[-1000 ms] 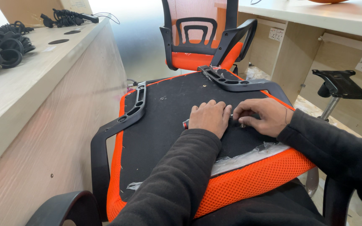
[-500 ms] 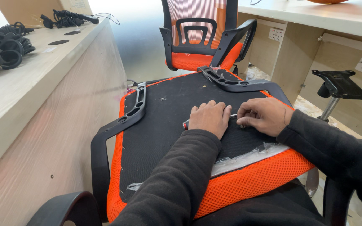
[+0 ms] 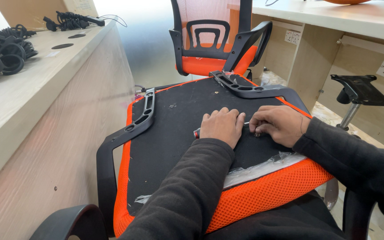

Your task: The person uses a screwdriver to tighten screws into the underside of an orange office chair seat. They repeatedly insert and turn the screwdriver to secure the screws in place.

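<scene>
- Pale wood counter (image 3: 45, 115) runs along the left w/ black cables (image 3: 5, 49) heaped on top; a finished orange mesh chair (image 3: 214, 40) stands behind
- Upturned orange seat (image 3: 272, 195) fills centre, black underside up; black armrests bolted at left (image 3: 130, 129) & far right (image 3: 250, 89); clear plastic wrap (image 3: 263, 166) bunched at the near edge
- Left hand (image 3: 221, 126) lies curled, knuckles up, over a red-handled tool (image 3: 197, 133); fingers closed around it
- Right hand (image 3: 278, 124), just beside, pinches at the tool's metal tip; what it pinches can't be made out
</scene>
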